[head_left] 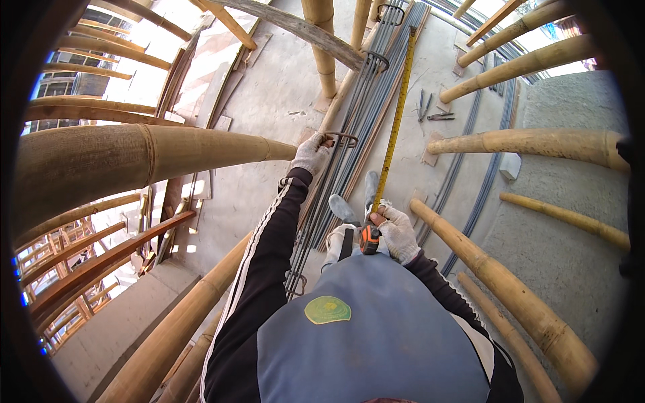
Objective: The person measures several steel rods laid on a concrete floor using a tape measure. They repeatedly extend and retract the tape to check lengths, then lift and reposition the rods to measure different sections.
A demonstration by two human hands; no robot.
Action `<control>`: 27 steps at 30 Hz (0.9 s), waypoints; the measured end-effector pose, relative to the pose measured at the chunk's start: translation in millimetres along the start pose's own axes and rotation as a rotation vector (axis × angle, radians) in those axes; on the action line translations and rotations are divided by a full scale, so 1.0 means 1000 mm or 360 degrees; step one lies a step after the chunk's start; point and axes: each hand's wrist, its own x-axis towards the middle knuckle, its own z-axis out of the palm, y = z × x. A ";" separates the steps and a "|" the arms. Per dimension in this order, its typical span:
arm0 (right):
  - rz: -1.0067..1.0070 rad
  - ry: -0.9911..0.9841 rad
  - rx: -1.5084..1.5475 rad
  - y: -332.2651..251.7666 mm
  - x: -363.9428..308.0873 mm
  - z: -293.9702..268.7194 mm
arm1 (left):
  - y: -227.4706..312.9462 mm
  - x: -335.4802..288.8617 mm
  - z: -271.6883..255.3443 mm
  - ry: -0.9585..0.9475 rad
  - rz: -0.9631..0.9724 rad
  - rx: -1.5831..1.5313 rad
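Observation:
My right hand [400, 235], in a white knitted glove, grips an orange-and-black tape measure [369, 239] close to my body. Its yellow blade [400, 104] stretches away from me over the concrete floor, along the right side of a bundle of steel bars [363, 111]. Farther forward and to the left, my gloved left hand [312, 155] is closed on the end of a bent steel stirrup [344, 139] that crosses the bars. Another stirrup [377, 59] sits farther along the bundle, and one more [295, 282] lies near my left forearm.
Bamboo posts rise on both sides, with a thick one [161, 151] by my left hand and another [497, 282] at my right. Pliers [440, 117] lie on the floor right of the blade. More bars [487, 191] run alongside a concrete surface [571, 111].

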 end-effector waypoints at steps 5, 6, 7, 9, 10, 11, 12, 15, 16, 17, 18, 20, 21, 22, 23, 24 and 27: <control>-0.0018 -0.0019 -0.0107 0.002 -0.003 0.003 | -0.006 0.004 0.003 -0.0040 -0.0092 0.0078; 0.0041 0.0011 -0.0132 0.000 -0.005 0.004 | -0.007 0.005 0.002 -0.0056 -0.0095 0.0076; 0.0039 -0.0013 -0.0039 -0.002 -0.009 0.006 | -0.008 0.007 -0.001 -0.0101 -0.0170 0.0081; 0.0072 -0.0049 0.0115 -0.007 -0.017 0.009 | -0.007 0.003 -0.008 -0.0070 -0.0160 0.0093; 0.0123 0.0007 -0.0044 -0.010 -0.017 0.012 | -0.006 -0.002 -0.011 -0.0071 -0.0198 0.0102; 0.0071 -0.0055 -0.0038 -0.012 -0.019 0.012 | -0.003 -0.006 -0.015 -0.0031 -0.0200 0.0091; 0.0089 -0.0087 -0.0074 -0.013 -0.021 0.014 | 0.001 -0.010 -0.019 0.0009 -0.0204 0.0083; 0.0243 -0.0167 0.0028 -0.008 -0.024 0.020 | 0.017 -0.025 -0.026 0.0162 -0.0289 -0.0010; 0.0292 -0.0198 0.0188 -0.003 -0.023 0.025 | 0.024 -0.029 -0.028 0.0225 -0.0313 -0.0092; 0.0341 -0.0228 0.0348 0.002 -0.022 0.028 | 0.031 -0.034 -0.030 0.0284 -0.0359 -0.0157; 0.0242 -0.0223 0.0104 0.006 -0.019 0.029 | 0.038 -0.039 -0.030 0.0361 -0.0303 -0.0159; 0.0249 -0.0241 0.0261 0.016 -0.012 0.035 | 0.055 -0.047 -0.027 0.0400 -0.0204 -0.0156; 0.0323 -0.0205 0.0310 0.020 -0.009 0.036 | 0.065 -0.051 -0.025 0.0409 -0.0198 -0.0139; 0.0323 -0.0231 0.0408 0.023 -0.007 0.036 | 0.075 -0.054 -0.024 0.0435 -0.0106 0.0002; 0.0270 -0.0257 0.0444 0.026 -0.005 0.036 | 0.084 -0.054 -0.024 0.0441 0.0071 0.0113; 0.0257 -0.0257 0.0470 0.028 -0.003 0.037 | 0.093 -0.054 -0.025 0.0427 0.0197 0.0219; 0.0183 -0.0233 0.0357 0.034 0.003 0.039 | 0.113 -0.046 -0.030 0.0376 0.0481 0.0469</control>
